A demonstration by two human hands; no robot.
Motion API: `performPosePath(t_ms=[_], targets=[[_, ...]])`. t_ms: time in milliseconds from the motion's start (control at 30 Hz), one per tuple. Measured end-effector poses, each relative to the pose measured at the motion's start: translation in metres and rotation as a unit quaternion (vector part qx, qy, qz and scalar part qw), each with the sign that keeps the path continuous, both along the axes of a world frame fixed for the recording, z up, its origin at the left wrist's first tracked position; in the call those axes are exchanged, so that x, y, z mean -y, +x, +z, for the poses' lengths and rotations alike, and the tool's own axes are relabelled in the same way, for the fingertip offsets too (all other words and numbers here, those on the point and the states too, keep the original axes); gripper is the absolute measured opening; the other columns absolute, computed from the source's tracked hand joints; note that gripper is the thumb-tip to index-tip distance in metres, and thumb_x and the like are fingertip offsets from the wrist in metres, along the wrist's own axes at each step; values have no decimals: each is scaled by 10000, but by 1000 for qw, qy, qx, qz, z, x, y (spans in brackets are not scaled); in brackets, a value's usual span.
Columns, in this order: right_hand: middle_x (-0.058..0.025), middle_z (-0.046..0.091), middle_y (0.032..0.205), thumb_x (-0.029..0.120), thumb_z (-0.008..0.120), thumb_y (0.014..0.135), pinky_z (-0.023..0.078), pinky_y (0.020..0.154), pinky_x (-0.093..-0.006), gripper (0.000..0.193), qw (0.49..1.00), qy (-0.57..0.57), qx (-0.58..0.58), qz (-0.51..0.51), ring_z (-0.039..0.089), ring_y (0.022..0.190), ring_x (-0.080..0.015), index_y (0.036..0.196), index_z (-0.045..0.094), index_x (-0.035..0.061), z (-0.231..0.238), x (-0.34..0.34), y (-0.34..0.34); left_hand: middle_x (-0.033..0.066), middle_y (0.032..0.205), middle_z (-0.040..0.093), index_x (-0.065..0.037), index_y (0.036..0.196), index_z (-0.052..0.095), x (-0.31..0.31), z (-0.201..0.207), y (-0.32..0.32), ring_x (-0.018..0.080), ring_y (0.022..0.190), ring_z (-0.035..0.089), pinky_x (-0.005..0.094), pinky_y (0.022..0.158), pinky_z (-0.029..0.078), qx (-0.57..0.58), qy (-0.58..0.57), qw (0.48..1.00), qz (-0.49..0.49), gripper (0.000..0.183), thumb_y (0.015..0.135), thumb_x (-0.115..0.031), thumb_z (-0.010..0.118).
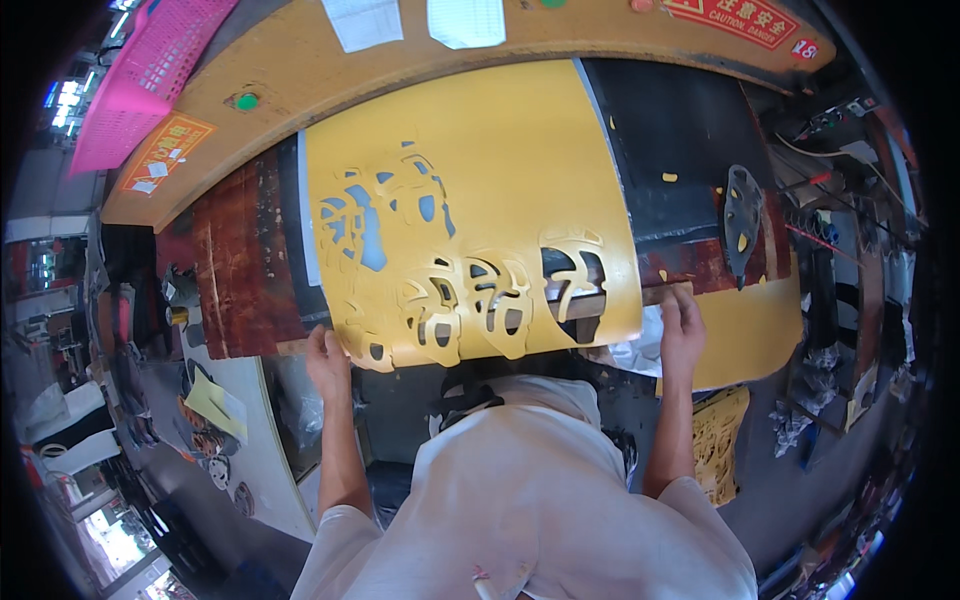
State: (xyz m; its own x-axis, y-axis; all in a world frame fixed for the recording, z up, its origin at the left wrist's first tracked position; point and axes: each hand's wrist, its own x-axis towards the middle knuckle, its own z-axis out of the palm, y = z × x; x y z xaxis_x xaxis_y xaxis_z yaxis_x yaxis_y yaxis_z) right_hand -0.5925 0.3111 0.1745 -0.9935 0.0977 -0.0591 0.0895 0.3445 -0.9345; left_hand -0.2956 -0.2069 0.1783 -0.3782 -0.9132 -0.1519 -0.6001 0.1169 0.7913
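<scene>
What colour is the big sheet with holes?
Yellow, in the head view: sheet.

Free room: bare yellow sheet (520, 150) at 12 o'clock of my hands.
Obstacles: black cutting die (742, 215) at 2 o'clock of my right hand (682, 325); pink basket (140, 75) at 11 o'clock, well apart.

A single head-worn fisheye camera looked steeply down from above the person's shoulders onto the workbench (250, 270), close enough that the yellow sheet (480, 180) filled the centre. Straight edges bowed toward the dark circular rim. Forearms entered from the lower edge; the floor showed beneath.
</scene>
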Motion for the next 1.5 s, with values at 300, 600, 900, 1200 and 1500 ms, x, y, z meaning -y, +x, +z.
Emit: performPosePath(t_ms=[300, 600, 900, 1200, 1500], targets=[[-158, 788, 1108, 253, 692, 997, 559, 908, -332, 447, 986, 84, 93, 106, 725, 987, -183, 1298, 694, -78, -4, 90, -81, 53, 870, 740, 64, 1046, 743, 61, -29, -32, 123, 758, 618, 327, 706, 513, -10, 99, 989, -108, 387, 1060, -314, 661], [-105, 792, 915, 225, 729, 983, 561, 755, -339, 294, 979, 157, 96, 85, 713, 819, -155, 1120, 756, -33, -1, 75, 6, 138, 829, 731, 14, 1040, 757, 66, 16, 7, 294, 791, 700, 433, 755, 543, 130, 62, 979, -141, 295, 1014, -274, 695], [-161, 802, 945, 277, 698, 991, 579, 795, -388, 356, 980, 183, 65, 35, 754, 847, -236, 1187, 758, -14, -11, 83, 3, 317, 1499, 565, 72, 1467, 546, 53, 51, -148, 456, 1414, 537, 465, 1188, 435, 54, -249, 904, -343, 564, 1001, -213, 686], [-123, 768, 998, 270, 725, 1006, 557, 869, -351, 307, 986, 119, 103, 52, 706, 935, -191, 1158, 769, 7, 11, 67, -7, 323, 1707, 295, 89, 1595, 384, 12, -15, -210, 496, 1609, 212, 576, 1319, 130, 156, -330, 824, -434, 802, 1004, -390, 639], [-259, 554, 1511, 444, 807, 848, 449, 1165, -490, 699, 930, 353, 9, -105, 525, 1395, -446, 1437, 647, 103, 40, -61, -161, 287, 1693, 356, 89, 1584, 412, 6, -11, -206, 461, 1597, 280, 569, 1306, 180, 75, -402, 812, -416, 681, 1051, -302, 575]])
